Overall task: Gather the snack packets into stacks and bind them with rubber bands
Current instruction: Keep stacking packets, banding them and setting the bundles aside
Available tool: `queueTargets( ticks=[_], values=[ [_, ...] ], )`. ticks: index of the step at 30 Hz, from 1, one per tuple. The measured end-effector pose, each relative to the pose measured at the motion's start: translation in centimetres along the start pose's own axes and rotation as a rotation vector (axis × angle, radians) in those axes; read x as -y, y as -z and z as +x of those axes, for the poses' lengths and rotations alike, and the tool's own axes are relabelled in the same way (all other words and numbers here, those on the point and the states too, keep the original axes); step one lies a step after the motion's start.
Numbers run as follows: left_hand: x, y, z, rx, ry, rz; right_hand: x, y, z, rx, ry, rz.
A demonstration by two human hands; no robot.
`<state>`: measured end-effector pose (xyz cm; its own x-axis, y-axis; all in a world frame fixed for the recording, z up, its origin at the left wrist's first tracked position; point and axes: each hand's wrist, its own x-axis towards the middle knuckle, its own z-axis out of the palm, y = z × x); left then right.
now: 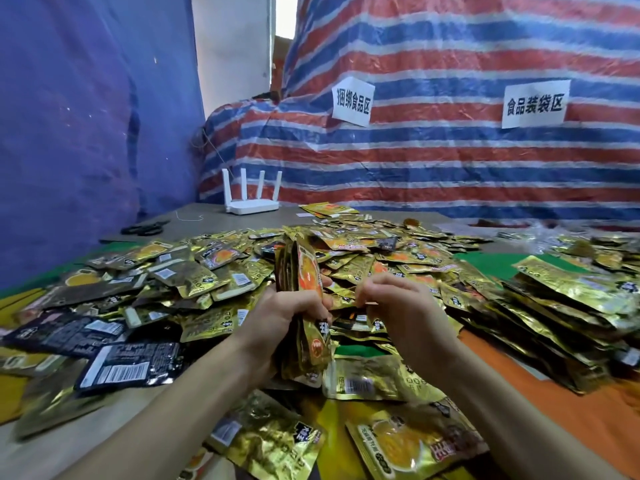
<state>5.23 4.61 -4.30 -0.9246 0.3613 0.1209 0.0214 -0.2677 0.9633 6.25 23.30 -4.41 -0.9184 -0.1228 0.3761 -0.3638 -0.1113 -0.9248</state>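
Upright packet stack (305, 271) in left hand's (284, 317) grip.

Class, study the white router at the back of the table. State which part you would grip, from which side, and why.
Grip the router by its low flat body, thumb on top and fingers under the near edge, coming from the person's side. Its four antennas stand upright along the far edge, so they block that side and are likely too thin to lift by.
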Motion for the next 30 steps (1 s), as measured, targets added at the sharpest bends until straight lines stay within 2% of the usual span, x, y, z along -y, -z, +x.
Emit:
queueTargets(
  ticks=[4,7,11,13,16,19,22,25,27,30],
  values=[
    [0.1,-0.3,-0.5,0.135,0.093,0.014,1.7,-0.2,-0.4,0.182,-0.033,0.446],
    [0.0,-0.5,-0.7,0.239,0.116,0.013,2.3,0.1,-0.4,0.177,-0.064,0.545],
    [0.0,-0.6,-0.7,0.209,0.08,0.014,1.8,-0.5,-0.5,0.144,-0.123,0.346],
    [0.2,-0.5,-0.5,0.121,0.064,0.049,1.2,-0.8,-0.6,0.126,-0.114,0.273],
    [0.5,0.0,0.2,-0.102,0.005,0.166,0.9,-0.9,-0.5,0.065,-0.076,0.226],
    [0.3,-0.1,0.5,-0.225,-0.088,0.117,0.7,-0.8,-0.5,0.039,-0.097,0.211],
    [0.2,-0.3,0.4,-0.281,-0.284,0.097,0.3,-1.4,-0.9,0.098,-0.135,0.034],
    [0.3,-0.6,0.0,-0.326,-0.468,0.23,-0.4,-2.5,-1.3,0.153,-0.172,-0.071],
    [0.4,-0.8,-0.2,-0.331,-0.533,0.299,-0.6,-2.9,-1.4,0.143,-0.159,-0.089],
    [0.3,-0.7,-0.4,-0.272,-0.559,0.279,-0.4,-3.3,-1.4,0.131,-0.117,-0.105]
  ],
)
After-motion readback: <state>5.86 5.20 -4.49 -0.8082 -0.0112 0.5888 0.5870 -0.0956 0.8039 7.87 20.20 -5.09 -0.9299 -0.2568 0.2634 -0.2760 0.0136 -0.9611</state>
